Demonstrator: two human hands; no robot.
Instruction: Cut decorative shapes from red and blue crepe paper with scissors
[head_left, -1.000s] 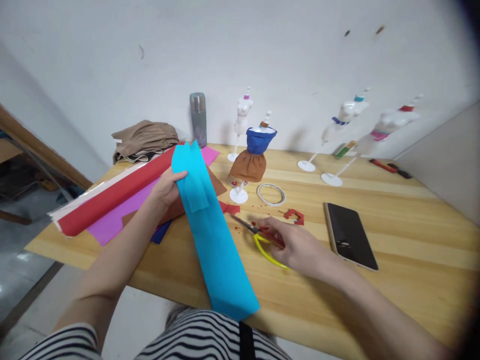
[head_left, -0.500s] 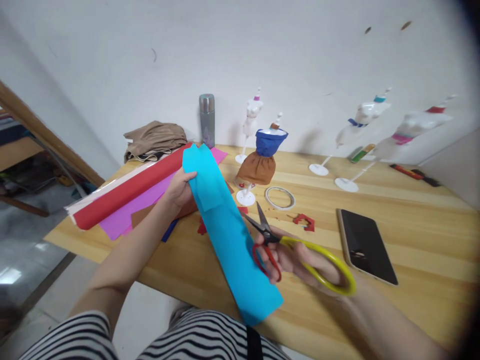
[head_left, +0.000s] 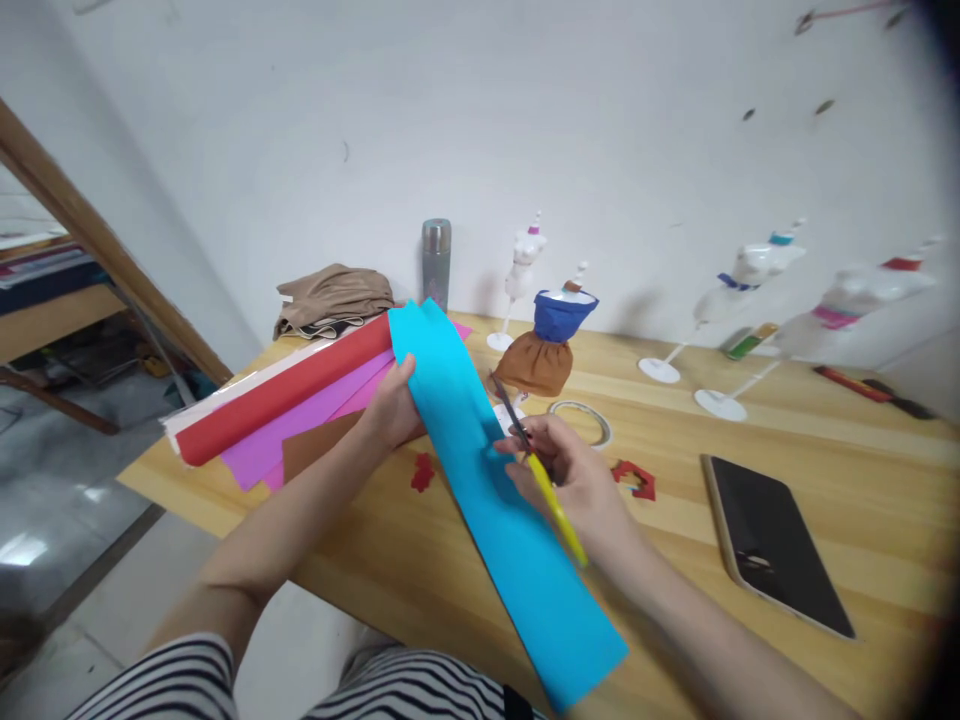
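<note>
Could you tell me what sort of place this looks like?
Probably a small craft or doll-dressmaking workspace. A wooden table against a bare wall carries mini mannequins on stands, one in a paper dress, plus coloured paper sheets. The hands hold blue paper and scissors.

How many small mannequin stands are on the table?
4: one bare by the flask, one in a blue and brown dress, two leaning at right. Nothing visibly hides another.
</note>
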